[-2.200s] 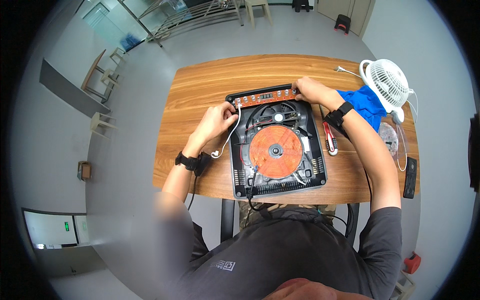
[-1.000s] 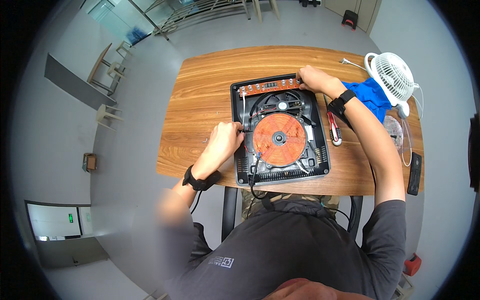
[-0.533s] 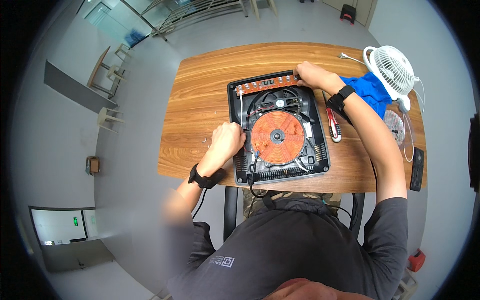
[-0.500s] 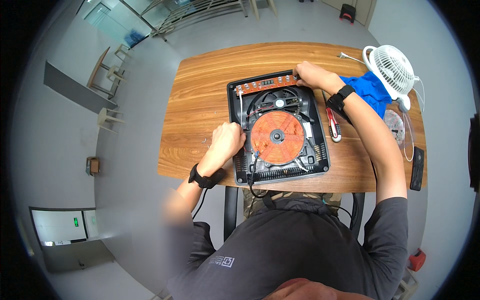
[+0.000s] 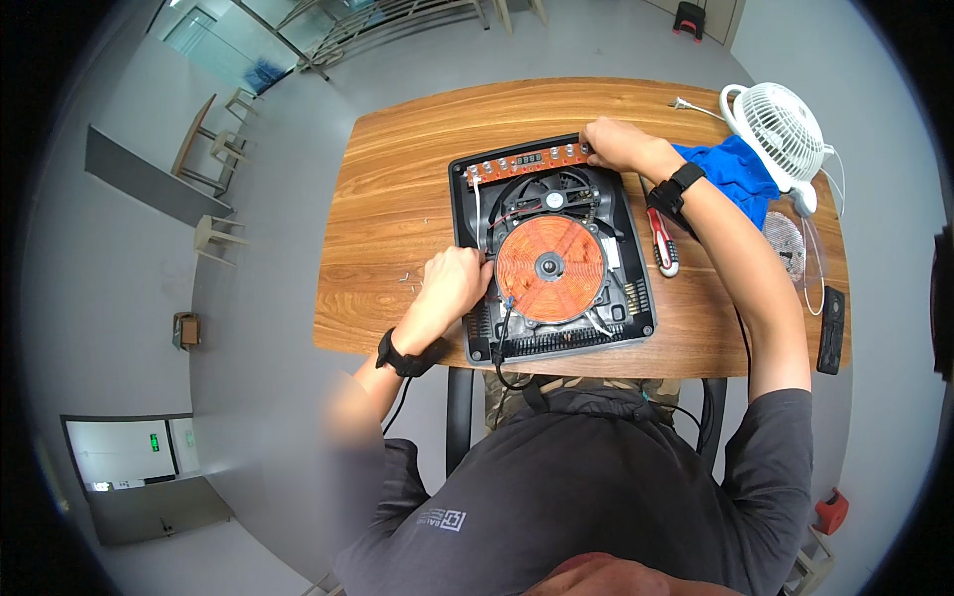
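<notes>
An opened induction cooker lies on the table, its black housing (image 5: pixel 640 258) showing a copper coil (image 5: pixel 527 273), a cooling fan (image 5: pixel 554 200) and a long orange control board (image 5: pixel 507 167) along the far side. My left hand (image 5: pixel 455 281) is closed at the housing's left edge, thumb toward the coil and fingertips partly hidden. At the far right corner, my right hand (image 5: pixel 621 145) is bent over the board's right end with its fingers closed there. A red and white screwdriver handle (image 5: pixel 663 253) rests just right of the housing.
Several small screws (image 5: pixel 409 278) lie on the wooden table (image 5: pixel 383 219) to the left. On the right are a blue cloth (image 5: pixel 730 169), a white fan (image 5: pixel 780 124), a clear round dish (image 5: pixel 785 243) and a black remote-like bar (image 5: pixel 831 331). A plug (image 5: pixel 681 103) lies at the back.
Both hands stay at the same spots on the cooker. The left fingers have shifted very slightly inward over the edge; the whole view has moved a little.
</notes>
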Demonstrator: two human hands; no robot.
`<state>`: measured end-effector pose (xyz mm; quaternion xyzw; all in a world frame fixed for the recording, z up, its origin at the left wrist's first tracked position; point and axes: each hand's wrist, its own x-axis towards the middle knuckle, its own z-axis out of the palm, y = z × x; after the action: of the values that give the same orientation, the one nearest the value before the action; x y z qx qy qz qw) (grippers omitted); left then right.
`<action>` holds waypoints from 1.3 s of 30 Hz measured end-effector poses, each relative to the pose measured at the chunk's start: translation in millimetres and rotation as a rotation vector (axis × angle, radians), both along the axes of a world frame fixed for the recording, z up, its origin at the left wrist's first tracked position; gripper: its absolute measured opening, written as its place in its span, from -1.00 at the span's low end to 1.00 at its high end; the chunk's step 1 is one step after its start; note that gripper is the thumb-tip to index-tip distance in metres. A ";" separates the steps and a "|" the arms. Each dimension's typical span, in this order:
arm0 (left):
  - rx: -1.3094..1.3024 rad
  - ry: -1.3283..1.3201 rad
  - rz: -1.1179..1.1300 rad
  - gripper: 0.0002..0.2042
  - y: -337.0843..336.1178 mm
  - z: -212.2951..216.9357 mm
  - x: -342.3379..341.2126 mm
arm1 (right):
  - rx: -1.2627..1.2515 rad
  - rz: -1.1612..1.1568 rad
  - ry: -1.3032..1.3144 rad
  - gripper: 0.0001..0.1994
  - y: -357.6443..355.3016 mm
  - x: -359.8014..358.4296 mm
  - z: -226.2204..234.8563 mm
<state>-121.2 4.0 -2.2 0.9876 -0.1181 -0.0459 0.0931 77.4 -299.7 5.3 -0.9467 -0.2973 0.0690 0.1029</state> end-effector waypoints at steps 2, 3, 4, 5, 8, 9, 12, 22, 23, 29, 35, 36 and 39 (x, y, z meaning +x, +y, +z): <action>-0.080 -0.052 -0.026 -0.77 1.9 3.7 -9.8 | 0.000 -0.011 0.002 -0.73 0.2 -1.3 0.1; -0.119 -0.078 -0.038 -0.77 3.1 5.4 -15.0 | 0.004 -0.009 0.005 -0.73 0.2 -1.4 0.3; -0.167 -0.096 -0.042 -0.78 4.2 6.8 -20.0 | 0.008 -0.006 0.008 -0.73 0.0 -1.2 0.9; -0.215 -0.114 -0.046 -0.80 4.9 7.5 -24.3 | 0.011 -0.004 0.011 -0.73 -0.3 -1.3 1.7; -0.341 -0.093 -0.059 -0.83 10.3 8.3 -33.2 | 0.008 -0.015 0.036 -0.77 -0.7 -1.4 3.6; -0.379 -0.074 -0.063 -0.83 12.5 8.9 -35.2 | 0.008 -0.012 0.029 -0.75 -1.1 -0.8 2.5; -0.422 -0.009 -0.085 -0.81 16.5 14.9 -41.7 | 0.005 -0.009 0.024 -0.70 -3.5 2.0 -3.0; -0.415 -0.114 -0.229 -0.77 26.5 11.9 -51.7 | 0.038 -0.005 0.028 -0.66 -5.3 0.8 -2.4; -0.408 -0.131 -0.247 -0.77 26.4 12.2 -50.7 | 0.040 0.000 0.032 -0.66 -4.8 1.2 -2.2; -0.406 -0.072 -0.308 -0.82 32.8 11.3 -36.3 | 0.039 0.027 -0.018 -0.70 -5.0 4.7 -6.9; -0.379 -0.105 -0.325 -0.85 36.9 6.6 -35.7 | 0.030 0.079 -0.026 -0.65 -6.3 9.1 -9.9; -0.390 -0.101 -0.312 -0.86 36.2 7.0 -34.4 | 0.028 0.096 -0.034 -0.65 -6.1 9.7 -9.6; -0.316 -0.100 -0.334 -0.88 35.3 5.7 -29.5 | 0.026 0.117 -0.047 -0.67 -4.7 7.4 -4.5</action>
<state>-150.7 39.3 3.5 0.9285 -0.2901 0.0075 0.2316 84.8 -304.4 0.8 -0.9277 -0.3551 0.0489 0.1039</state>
